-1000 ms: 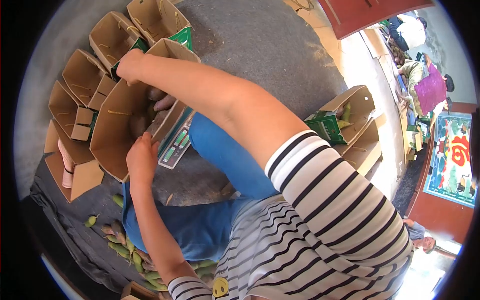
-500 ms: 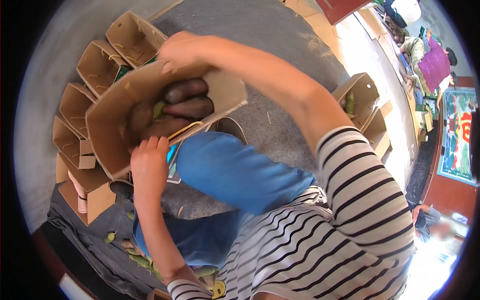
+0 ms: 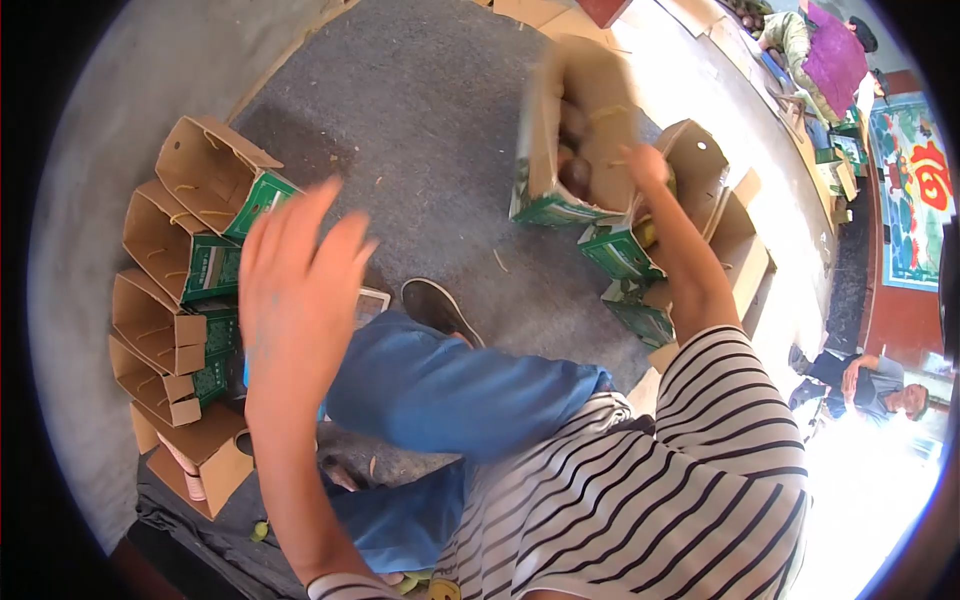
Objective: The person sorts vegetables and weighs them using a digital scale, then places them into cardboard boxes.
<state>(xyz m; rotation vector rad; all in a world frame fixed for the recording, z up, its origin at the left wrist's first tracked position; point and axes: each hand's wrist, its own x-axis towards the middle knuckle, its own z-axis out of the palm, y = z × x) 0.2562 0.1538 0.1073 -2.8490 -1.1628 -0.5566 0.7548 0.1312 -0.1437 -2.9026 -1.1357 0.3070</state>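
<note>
Cardboard forms the carton (image 3: 578, 105) at the end of the outstretched right arm. It has a green printed band along its lower edge and is smeared by motion blur. Its open top is tilted towards the camera, and dark reddish-brown fruit (image 3: 577, 172) shows inside. The right hand (image 3: 647, 165) is clamped on the carton's right-hand wall, fingers closed over the edge. Whether the carton rests on the grey mat (image 3: 440, 120) or hangs just above it cannot be told.

Just to its right stands a second carton (image 3: 705, 160), also open, with green-printed boxes (image 3: 615, 250) packed close below it.

The left hand (image 3: 290, 270) is lifted in front of the camera, empty, with its fingers spread wide. It touches nothing and is well apart from the right hand. Beyond it, along the left edge of the mat, a curved row of empty cartons (image 3: 215, 185) stands side by side, mouths open.

A blue trouser knee (image 3: 450, 375) and a dark shoe (image 3: 438, 308) lie between the two arms, and a striped shirt (image 3: 680, 480) fills the foreground. Another person (image 3: 880, 385) sits at the lower right.
</note>
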